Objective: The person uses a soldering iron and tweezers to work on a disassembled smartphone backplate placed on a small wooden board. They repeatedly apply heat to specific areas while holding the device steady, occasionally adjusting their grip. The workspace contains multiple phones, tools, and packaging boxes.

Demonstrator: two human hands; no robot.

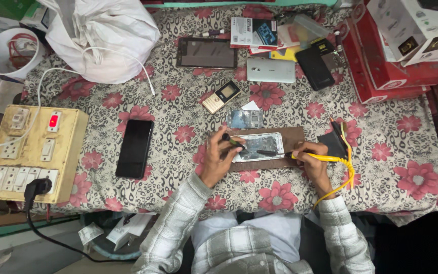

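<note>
An opened phone [259,146] with its inner board exposed lies on a brown wooden slab [295,136] on the flowered cloth. My left hand [219,157] rests at the phone's left end and pinches a small dark tool [231,140] over the board. My right hand [311,161] grips a yellow-handled soldering iron [300,155] whose dark tip points left onto the phone's middle. Its yellow coiled cable [348,170] loops past my right wrist.
A black phone [135,148] lies left of the slab, a small keypad phone [221,96] and a loose board [244,120] behind it. Farther back lie a tablet [207,53], a silver phone [270,70], a black phone [314,68]. Switchboard [31,152] left, red boxes [381,61] right, white bag [102,35].
</note>
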